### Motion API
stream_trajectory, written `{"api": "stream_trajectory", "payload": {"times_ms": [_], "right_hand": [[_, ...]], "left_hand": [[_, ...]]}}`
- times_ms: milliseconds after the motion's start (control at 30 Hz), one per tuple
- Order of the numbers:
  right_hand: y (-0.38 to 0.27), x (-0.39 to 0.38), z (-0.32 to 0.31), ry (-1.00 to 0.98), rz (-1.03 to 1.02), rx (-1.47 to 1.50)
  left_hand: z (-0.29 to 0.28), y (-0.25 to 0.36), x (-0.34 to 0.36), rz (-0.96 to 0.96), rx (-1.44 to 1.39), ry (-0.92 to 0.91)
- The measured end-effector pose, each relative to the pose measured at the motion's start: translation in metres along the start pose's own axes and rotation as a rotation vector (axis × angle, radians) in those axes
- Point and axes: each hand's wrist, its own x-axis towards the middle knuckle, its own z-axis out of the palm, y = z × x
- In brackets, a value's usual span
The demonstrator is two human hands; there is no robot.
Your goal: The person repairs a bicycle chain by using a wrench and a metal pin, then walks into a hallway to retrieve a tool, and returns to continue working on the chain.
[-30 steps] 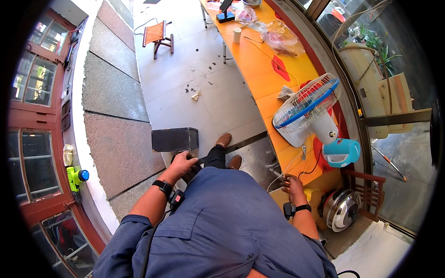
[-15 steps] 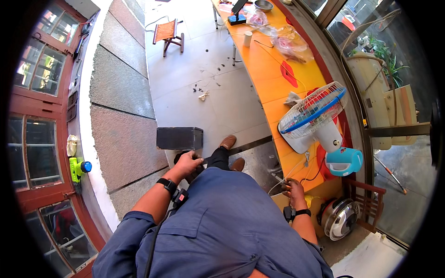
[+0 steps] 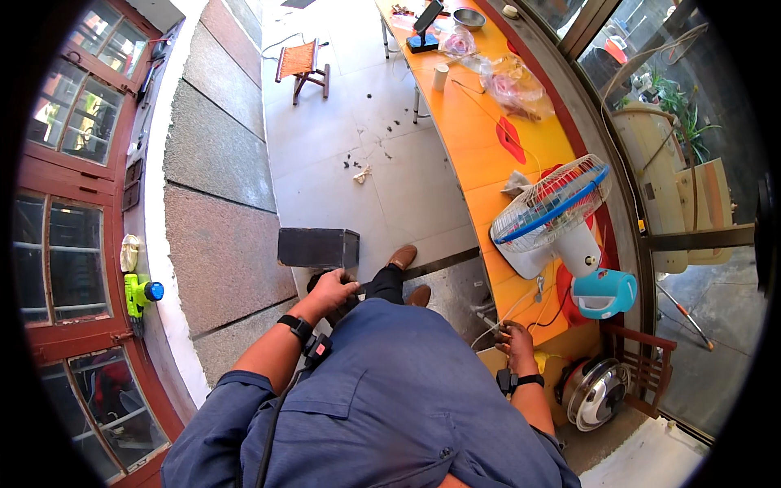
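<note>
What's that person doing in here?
A person in a dark blue shirt has both hands held low. The left hand is out just in front of a black box, and the right hand is near the edge of the orange table. I can't tell whether either one is gripping something. On the table, a fan with a blue rim stands beside a blue-green container, and neither hand is touching them.
</note>
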Motion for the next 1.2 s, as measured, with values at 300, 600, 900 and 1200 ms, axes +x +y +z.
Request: {"api": "stream_trajectory", "payload": {"times_ms": [300, 600, 900, 1200], "right_hand": [[0.003, 0.001, 0.003, 0.014, -0.018, -0.021], [-0.001, -0.004, 0.007, 0.015, -0.003, 0.012], [0.002, 0.0, 0.004, -0.005, -0.003, -0.003], [-0.004, -0.001, 0.004, -0.013, -0.001, -0.043]], "left_hand": [[-0.004, -0.004, 0.002, 0.016, 0.02, 0.02], [-0.002, -0.013, 0.004, 0.027, 0.044, 0.049], [-0.005, -0.004, -0.007, -0.014, -0.034, 0.022], [-0.004, -0.013, -0.007, -0.038, -0.063, 0.015]]}}
